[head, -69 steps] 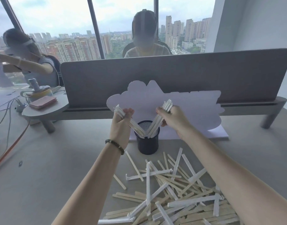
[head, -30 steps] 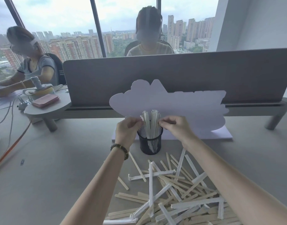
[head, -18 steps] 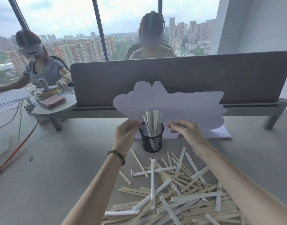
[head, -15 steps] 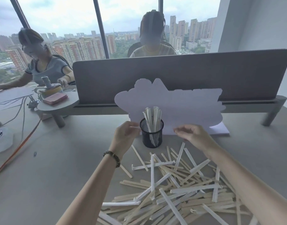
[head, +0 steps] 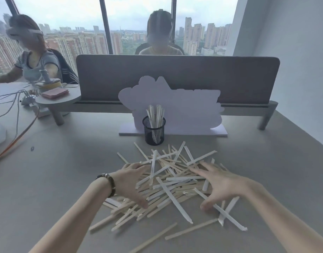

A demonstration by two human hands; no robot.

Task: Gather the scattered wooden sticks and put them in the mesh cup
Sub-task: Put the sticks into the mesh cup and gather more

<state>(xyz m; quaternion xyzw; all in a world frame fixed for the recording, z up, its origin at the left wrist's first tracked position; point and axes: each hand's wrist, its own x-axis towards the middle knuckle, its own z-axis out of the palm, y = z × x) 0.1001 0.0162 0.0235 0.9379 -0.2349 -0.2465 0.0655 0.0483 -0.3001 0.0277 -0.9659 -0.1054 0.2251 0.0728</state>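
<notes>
A black mesh cup [head: 154, 133] stands upright on the grey desk, with several pale sticks [head: 155, 115] poking out of its top. In front of it lies a loose pile of wooden sticks [head: 172, 181], some bare, some in white paper sleeves. My left hand [head: 130, 181], with a bead bracelet at the wrist, lies spread on the pile's left side. My right hand [head: 220, 183] lies spread on its right side. Both hands have their fingers apart and touch the sticks without gripping any. Some sticks are hidden under my palms.
A white cloud-shaped card [head: 175, 105] stands right behind the cup, in front of a grey desk divider [head: 177, 77]. A small round shelf [head: 58, 99] with objects and cables [head: 14, 114] sits at the left. Two persons sit beyond the divider and at far left.
Both hands let go of the sticks in the cup, drew back from it and dropped onto the pile, fingers spread. The view tilted down, so more of the pile shows.
</notes>
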